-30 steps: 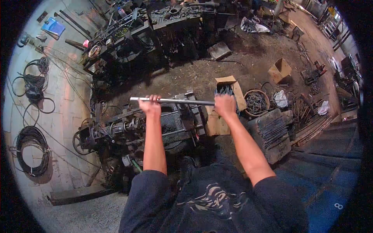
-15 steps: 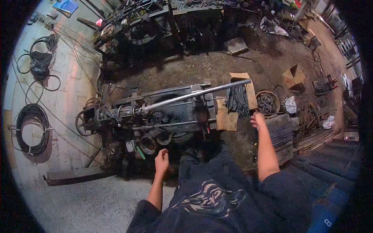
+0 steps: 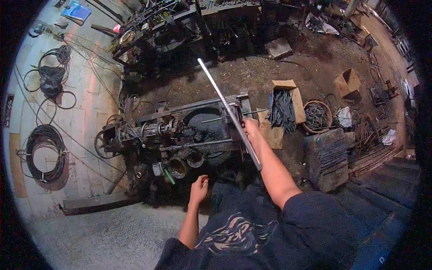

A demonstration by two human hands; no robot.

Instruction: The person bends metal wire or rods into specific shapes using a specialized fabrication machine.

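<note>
My right hand (image 3: 250, 126) reaches in at the clamp block (image 3: 233, 110) of a dark, greasy machine. Its fingers curl there, partly hidden behind a long bright metal bar (image 3: 220, 94) that slants across the block; what they hold I cannot tell. The bar's near end lies over my right forearm in this view. A thin rod (image 3: 211, 120) runs through the block above the machine's black bed. My left hand (image 3: 199, 186) hangs in front of the machine, fingers loosely curled with nothing in them, close to two round pots (image 3: 177, 167).
An open cardboard box (image 3: 297, 106) full of dark rods (image 3: 281, 110) lies right of the machine. Beside it are a basket of metal pieces (image 3: 316, 115) and a block stacked with rods (image 3: 332, 150). Coiled wire (image 3: 57, 157) lies on the left; a cluttered bench (image 3: 225, 9) stands at the back.
The bar has swung clockwise from nearly level to steeply slanted. My right hand has moved left from beside the box to the clamp block. My left hand has shifted slightly right as the view moved.
</note>
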